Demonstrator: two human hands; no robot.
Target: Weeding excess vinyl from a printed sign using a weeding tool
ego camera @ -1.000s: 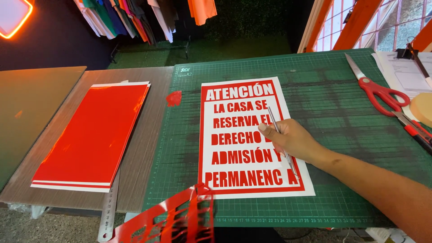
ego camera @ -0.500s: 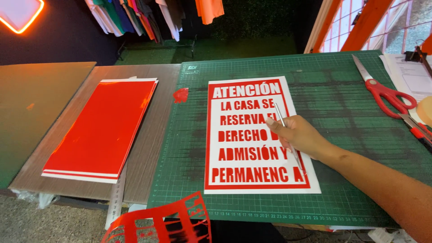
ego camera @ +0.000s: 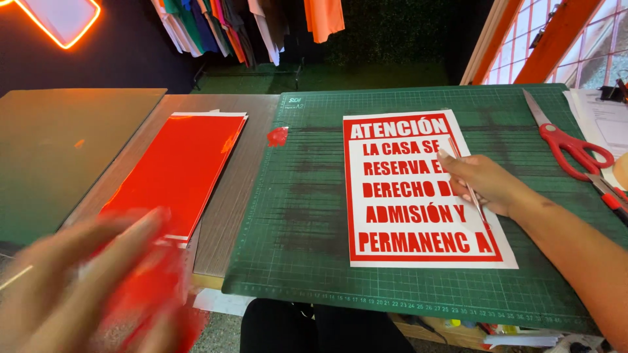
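A white sheet with a red border and red cut vinyl lettering (ego camera: pixel 418 189) lies on the green cutting mat (ego camera: pixel 307 216). My right hand (ego camera: pixel 484 183) rests on the sheet's right side and holds a thin metal pick tool (ego camera: pixel 466 180), its tip near the upper lines of lettering. My left hand (ego camera: pixel 91 287) is blurred at the lower left, off the table's front edge, gripping a crumpled piece of red vinyl scrap (ego camera: pixel 154 297).
A stack of red vinyl sheets (ego camera: pixel 176 170) lies on the wooden table left of the mat. A small red scrap (ego camera: pixel 277 136) sits at the mat's upper left. Red-handled scissors (ego camera: pixel 569 140) and papers (ego camera: pixel 605 121) are at the right. Clothes hang behind the table.
The red vinyl scrap, seen below the table edge before, is now held in my left hand at the lower left. My right hand stays on the sheet with the pick tool.
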